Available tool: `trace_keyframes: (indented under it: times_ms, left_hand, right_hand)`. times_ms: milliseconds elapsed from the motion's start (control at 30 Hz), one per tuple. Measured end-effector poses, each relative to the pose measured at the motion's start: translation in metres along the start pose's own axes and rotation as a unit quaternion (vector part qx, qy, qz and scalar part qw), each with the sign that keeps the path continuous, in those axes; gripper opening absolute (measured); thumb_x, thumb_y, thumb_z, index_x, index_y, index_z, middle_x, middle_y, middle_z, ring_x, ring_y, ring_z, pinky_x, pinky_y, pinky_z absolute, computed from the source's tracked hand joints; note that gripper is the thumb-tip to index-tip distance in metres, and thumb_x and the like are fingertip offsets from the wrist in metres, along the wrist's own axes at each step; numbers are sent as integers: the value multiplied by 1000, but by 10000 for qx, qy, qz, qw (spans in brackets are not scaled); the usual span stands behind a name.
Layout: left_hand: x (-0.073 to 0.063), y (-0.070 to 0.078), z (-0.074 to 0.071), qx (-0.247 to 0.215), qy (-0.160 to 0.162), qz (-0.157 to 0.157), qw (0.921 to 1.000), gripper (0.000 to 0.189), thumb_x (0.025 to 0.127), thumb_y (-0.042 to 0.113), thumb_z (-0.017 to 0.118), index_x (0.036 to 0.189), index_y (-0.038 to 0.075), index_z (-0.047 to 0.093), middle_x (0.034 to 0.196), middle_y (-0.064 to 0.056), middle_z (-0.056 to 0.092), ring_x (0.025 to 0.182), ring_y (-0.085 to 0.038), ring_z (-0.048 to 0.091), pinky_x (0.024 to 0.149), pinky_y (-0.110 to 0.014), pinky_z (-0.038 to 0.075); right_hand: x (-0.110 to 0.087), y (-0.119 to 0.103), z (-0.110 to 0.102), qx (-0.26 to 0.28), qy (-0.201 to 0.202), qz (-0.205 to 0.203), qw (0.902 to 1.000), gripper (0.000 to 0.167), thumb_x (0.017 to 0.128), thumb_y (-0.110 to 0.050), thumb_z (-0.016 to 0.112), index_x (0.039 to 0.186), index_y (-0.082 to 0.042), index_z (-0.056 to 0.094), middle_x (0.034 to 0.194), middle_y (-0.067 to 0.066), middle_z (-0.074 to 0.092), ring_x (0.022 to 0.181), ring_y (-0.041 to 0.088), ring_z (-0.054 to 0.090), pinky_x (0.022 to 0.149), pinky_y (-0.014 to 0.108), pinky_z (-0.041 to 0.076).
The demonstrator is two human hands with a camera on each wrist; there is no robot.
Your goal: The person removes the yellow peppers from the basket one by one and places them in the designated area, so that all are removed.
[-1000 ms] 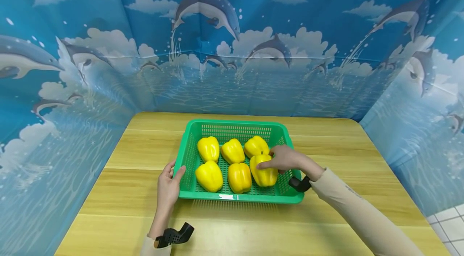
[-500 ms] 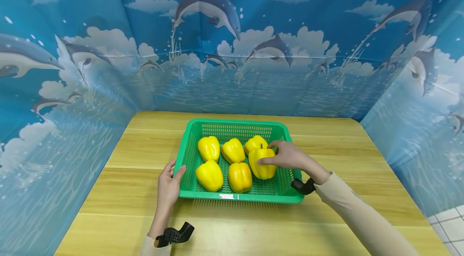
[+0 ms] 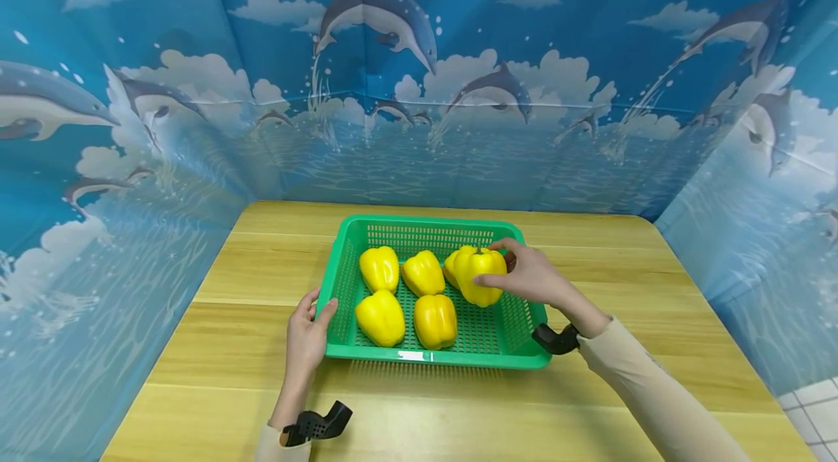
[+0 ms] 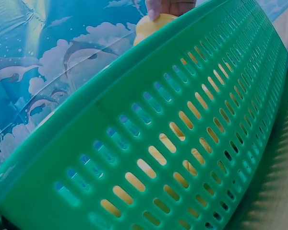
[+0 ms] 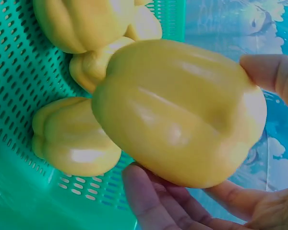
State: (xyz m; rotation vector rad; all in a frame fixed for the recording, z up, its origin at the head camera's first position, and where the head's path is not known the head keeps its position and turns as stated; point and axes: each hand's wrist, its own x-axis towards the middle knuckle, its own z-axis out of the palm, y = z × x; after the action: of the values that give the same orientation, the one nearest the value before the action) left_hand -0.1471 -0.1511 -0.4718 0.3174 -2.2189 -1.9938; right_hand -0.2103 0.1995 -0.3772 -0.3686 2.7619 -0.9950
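Note:
A yellow bell pepper (image 3: 481,276) with its stem up is in my right hand (image 3: 533,276), raised above the floor of the green plastic basket (image 3: 478,360). In the right wrist view the thumb lies on one side of this bell pepper (image 5: 180,112) and the fingers on the other. My left hand (image 3: 306,338) grips the basket's left rim, thumb over the edge and fingers along the outer side. Several other yellow bell peppers (image 3: 435,321) lie inside the basket. One at the back right is partly hidden behind the held pepper.
The basket stands on a wooden table (image 3: 236,353). A blue dolphin-print curtain (image 3: 419,164) hangs behind the table and along both sides. Each wrist wears a black camera mount (image 3: 317,424).
The right hand has lifted the bell pepper from the basket's front right, moving it up and toward the back. The left hand has stayed on the rim.

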Motion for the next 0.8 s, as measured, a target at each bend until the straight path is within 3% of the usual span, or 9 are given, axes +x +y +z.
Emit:
trace_keyframes:
  times_ms: [167,433,800]
  left_hand:
    - [0,1,1,-47,15,-19,10000,47,97,21,58,136,0,45,103,-23,65,78,-33,63,62,-29,52]
    - [0,-1,1,-59,38,9,10000,46,97,20,58,136,-1,46,103,-24,65,79,-35,64,62,-29,52]
    - [-3,4,2,-153,0,-81,9999,48,97,22,57,138,0,43,108,-24,64,86,-37,63,66,-30,53]
  right_hand:
    - [-2,4,-7,371,324,-44,9988,72,80,-45,73,134,-4,46,102,14,60,87,26,57,66,35,50]
    - [-6,12,-19,1064,766,-167,9912,66,86,-36,70,138,-6,42,111,20,51,93,33,55,70,39,52]
    - [-12,25,-31,1129,1541,51,9816,73,88,-39,67,142,-4,34,118,21,45,95,31,47,68,38,47]
